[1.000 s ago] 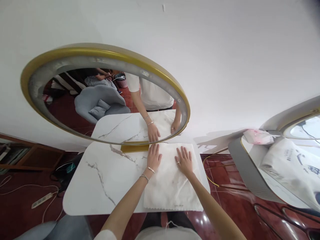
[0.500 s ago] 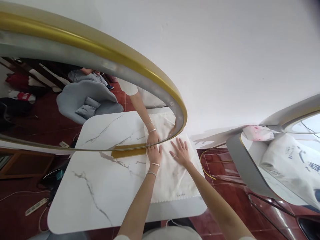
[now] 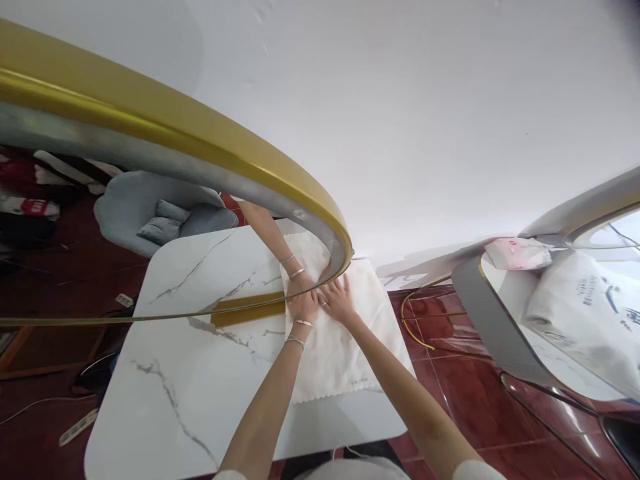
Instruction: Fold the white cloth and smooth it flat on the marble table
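A white cloth (image 3: pixel 345 360) with a scalloped edge and small print near its lower edge lies spread on the white marble-patterned table (image 3: pixel 200 393). Pressed flat on the cloth's upper left part is my left hand (image 3: pixel 304 308), wearing bracelets at the wrist. Its fingertips sit close to the mirror's lower rim. My right hand (image 3: pixel 339 301), with a ring, rests on the cloth beside it, fingers spread and nearly touching the left hand. Neither hand grips anything. Small bumps and creases show in the cloth.
A large round mirror (image 3: pixel 280 175) with a gold frame stands over the table's far side, reflecting an arm and a grey chair. At right, another table (image 3: pixel 505 293) carries a tissue pack (image 3: pixel 517 253) and a white printed bag (image 3: pixel 585 300). A power strip (image 3: pixel 79 427) lies on the floor at left.
My right hand has slid left across the cloth, up against my left hand. The left hand stays at about the same spot on the cloth. The view has shifted slightly.
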{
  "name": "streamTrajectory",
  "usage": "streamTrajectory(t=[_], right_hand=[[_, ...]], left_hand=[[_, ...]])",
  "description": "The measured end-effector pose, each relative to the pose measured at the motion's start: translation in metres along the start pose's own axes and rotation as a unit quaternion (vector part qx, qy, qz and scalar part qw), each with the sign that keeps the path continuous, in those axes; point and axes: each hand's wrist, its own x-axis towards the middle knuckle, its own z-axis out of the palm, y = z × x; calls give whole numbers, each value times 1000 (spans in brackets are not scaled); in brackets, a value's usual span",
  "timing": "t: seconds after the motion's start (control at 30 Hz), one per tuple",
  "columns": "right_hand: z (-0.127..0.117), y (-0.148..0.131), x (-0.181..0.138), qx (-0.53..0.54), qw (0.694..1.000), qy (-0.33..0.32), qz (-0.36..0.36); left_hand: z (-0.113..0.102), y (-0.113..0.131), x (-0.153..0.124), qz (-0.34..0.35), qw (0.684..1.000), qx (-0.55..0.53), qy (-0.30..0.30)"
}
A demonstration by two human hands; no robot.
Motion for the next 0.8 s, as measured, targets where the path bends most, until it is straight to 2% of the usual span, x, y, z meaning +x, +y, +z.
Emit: streamTrajectory(t=[0.23, 0.3, 0.37, 0.43, 0.57, 0.67, 0.8], right_hand=[[-17, 65, -26, -63, 990, 55, 109], [-22, 78, -36, -83, 987, 53, 128], [-26, 84, -45, -93, 985, 47, 140], [-30, 86, -55, -96, 983, 44, 149], [-34, 80, -90, -103, 982, 41, 152], [-33, 66, -138, -107, 982, 48, 144], [-28, 32, -213, -118, 982, 62, 133]], left_hand=[[9, 28, 10, 115, 993, 20, -8], [11, 35, 10, 197, 980, 8, -22], [14, 40, 9, 299, 954, -3, -23], [16, 42, 6, 362, 932, -2, -11], [18, 40, -11, 358, 933, 18, -4], [15, 34, -42, 359, 933, 19, -1], [14, 22, -97, 361, 932, 9, -9]])
